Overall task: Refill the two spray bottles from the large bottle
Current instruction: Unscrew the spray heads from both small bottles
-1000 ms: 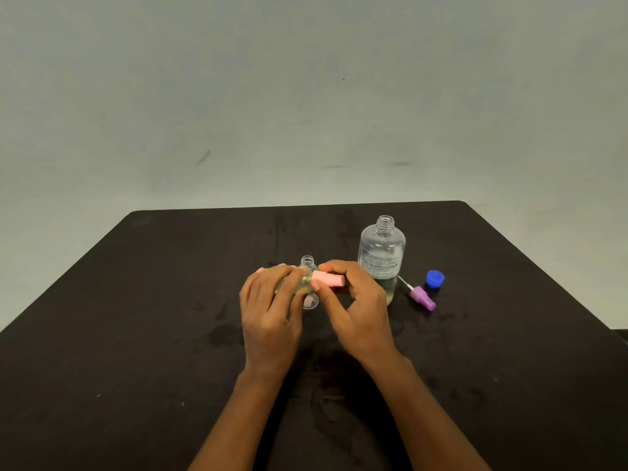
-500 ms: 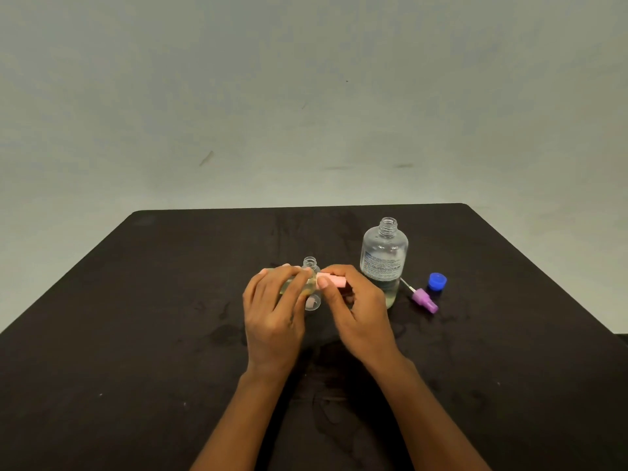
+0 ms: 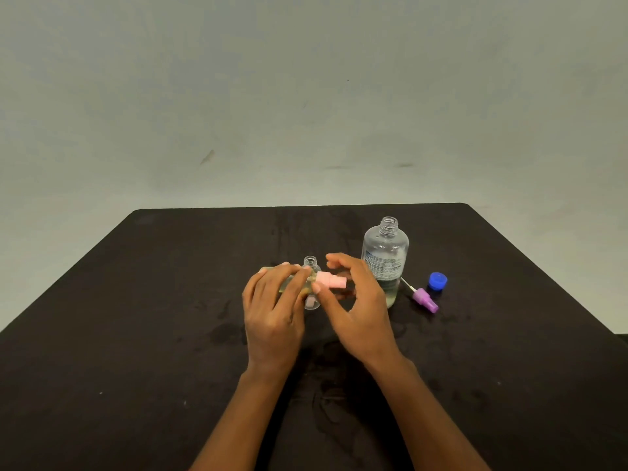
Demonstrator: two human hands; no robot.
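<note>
Loosens right hand [image 3: 356, 311] from its tighter pinch of a moment ago: in the head view, arches fingers over pink spray head [image 3: 331, 281] with thumb tip against it, firm hold or not impossible to tell. Grips spray bottle [image 3: 308, 278], tipped on its side and holding yellowish liquid, in curled left hand [image 3: 272, 314], just left of large bottle [image 3: 385, 253]. Leaves second spray bottle [image 3: 311, 263] upright and headless behind the hands, also left of large bottle. Shows purple spray head [image 3: 424, 299] and blue cap [image 3: 437, 280] lying on table [image 3: 136, 334], just right of large bottle. Appears mid-twist, screwing the head home. Calls next for a fresh grip and another turn, bottle held steady.
</note>
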